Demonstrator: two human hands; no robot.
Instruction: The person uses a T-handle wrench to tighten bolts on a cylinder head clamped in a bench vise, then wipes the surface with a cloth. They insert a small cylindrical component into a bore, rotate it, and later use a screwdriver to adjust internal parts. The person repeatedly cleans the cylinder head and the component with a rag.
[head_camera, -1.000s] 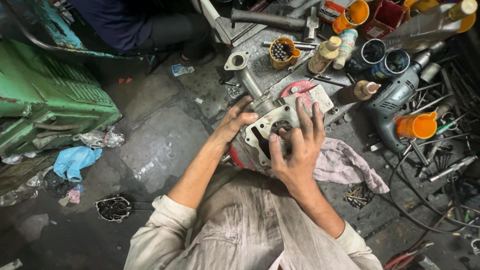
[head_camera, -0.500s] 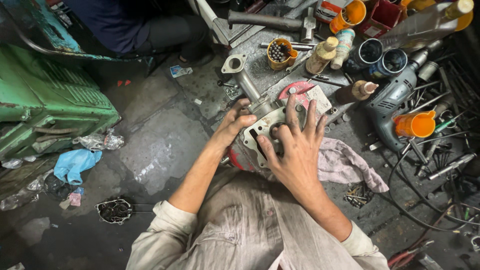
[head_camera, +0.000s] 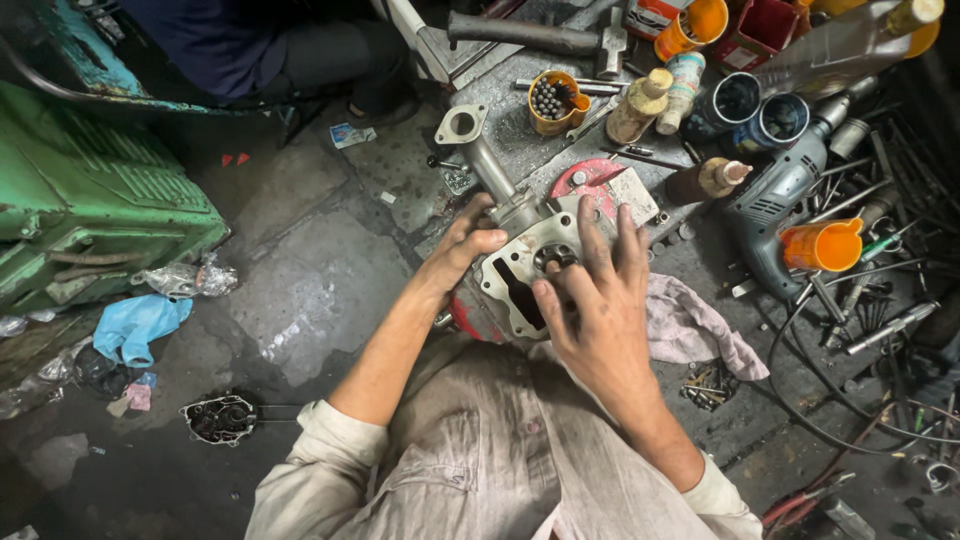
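Hands (head_camera: 540, 280) on metal casting (head_camera: 530, 255) — orange cup (head_camera: 822, 246) right.

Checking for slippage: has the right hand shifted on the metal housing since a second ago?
No. The right hand stays spread over the metal housing, beside the drill.

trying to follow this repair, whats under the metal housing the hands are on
A red part peeks out beneath the metal housing at its lower left edge. The rest below is covered by the housing, the left hand and the right hand, so it cannot be seen.
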